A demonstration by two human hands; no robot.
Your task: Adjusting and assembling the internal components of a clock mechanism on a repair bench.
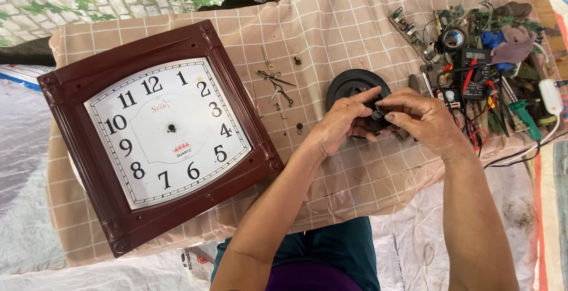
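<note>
Both hands' grips pinching small black clock part (378, 115), left hand (343, 122), right hand (423, 119)

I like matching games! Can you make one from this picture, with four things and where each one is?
Things:
1. wall clock
2. small black part
3. loose clock hands
4. pile of tools and wires

Places:
a. far right of the table
b. pinched between the fingers of both hands
c. left side of the checked cloth, face up
d. on the cloth between the clock and the black disc

Pairs: 1-c, 2-b, 3-d, 4-a

The left hand and right hand meet over the disc.
</note>
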